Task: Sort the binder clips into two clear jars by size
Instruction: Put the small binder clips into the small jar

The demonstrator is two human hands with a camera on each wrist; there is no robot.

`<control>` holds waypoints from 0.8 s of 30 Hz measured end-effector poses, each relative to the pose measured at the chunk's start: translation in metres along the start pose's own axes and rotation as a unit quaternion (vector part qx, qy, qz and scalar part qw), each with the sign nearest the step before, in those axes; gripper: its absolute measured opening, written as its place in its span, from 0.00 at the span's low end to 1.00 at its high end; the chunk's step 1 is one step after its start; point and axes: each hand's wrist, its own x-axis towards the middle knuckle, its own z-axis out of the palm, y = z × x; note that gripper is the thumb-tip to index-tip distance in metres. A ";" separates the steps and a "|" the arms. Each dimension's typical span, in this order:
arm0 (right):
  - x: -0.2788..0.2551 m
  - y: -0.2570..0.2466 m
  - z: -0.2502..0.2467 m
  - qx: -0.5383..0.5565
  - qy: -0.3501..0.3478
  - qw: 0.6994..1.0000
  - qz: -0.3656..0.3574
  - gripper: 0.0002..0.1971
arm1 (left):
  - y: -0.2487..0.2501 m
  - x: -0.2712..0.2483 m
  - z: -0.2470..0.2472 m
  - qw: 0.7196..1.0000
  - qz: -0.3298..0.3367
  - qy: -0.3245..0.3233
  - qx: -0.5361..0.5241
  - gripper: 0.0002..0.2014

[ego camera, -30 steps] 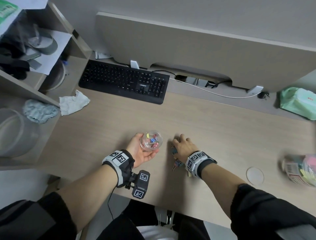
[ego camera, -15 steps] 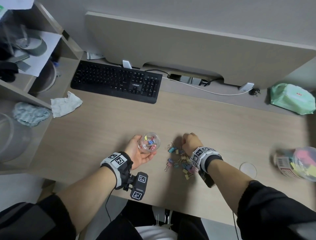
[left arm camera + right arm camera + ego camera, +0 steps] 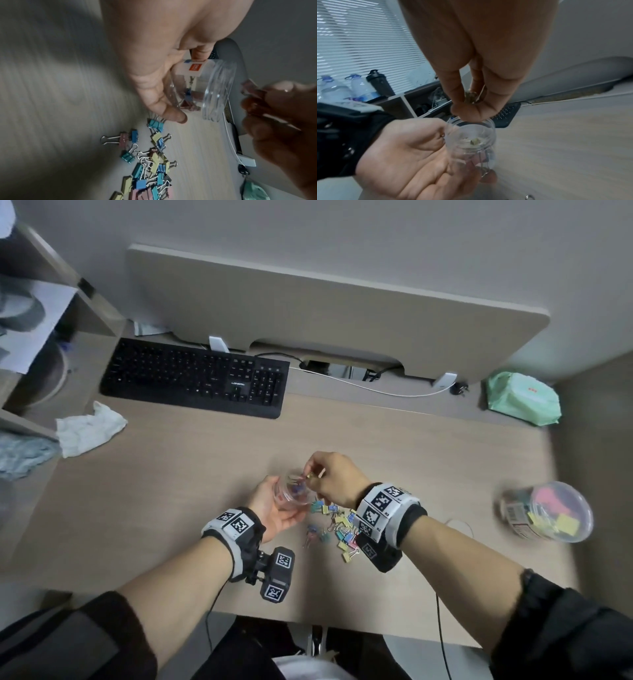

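My left hand (image 3: 274, 510) grips a small clear jar (image 3: 291, 491) holding a few small binder clips; the jar (image 3: 211, 86) tilts toward the right hand. My right hand (image 3: 329, 477) pinches a small binder clip (image 3: 471, 96) just over the jar's mouth (image 3: 471, 127). A pile of small coloured binder clips (image 3: 337, 525) lies on the desk under the right wrist, and the same pile (image 3: 147, 166) shows below the left fingers. A second clear jar (image 3: 548, 517) with larger clips stands at the right, blurred.
A black keyboard (image 3: 195, 378) lies at the back left, with a crumpled white tissue (image 3: 89, 428) to its left. A green wipes pack (image 3: 522, 398) sits at the back right. A round lid (image 3: 460, 525) lies next to the right forearm. Shelves stand at the left.
My right hand has lifted off the clip pile with a clip and moved left over the jar's mouth. The left hand keeps holding the jar and has tilted it toward the right hand.
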 end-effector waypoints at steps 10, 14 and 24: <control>-0.006 0.004 -0.020 -0.034 0.046 0.998 -0.017 0.07 | 0.002 -0.004 0.011 1.000 -0.005 -0.019 -0.016 0.28; -0.003 0.047 -0.033 -0.152 0.050 0.985 0.062 0.09 | 0.002 -0.002 0.004 1.000 -0.015 -0.010 -0.013 0.29; -0.032 0.115 0.005 -0.357 -0.115 0.905 0.200 0.50 | -0.001 0.002 -0.014 1.000 -0.020 0.007 -0.012 0.29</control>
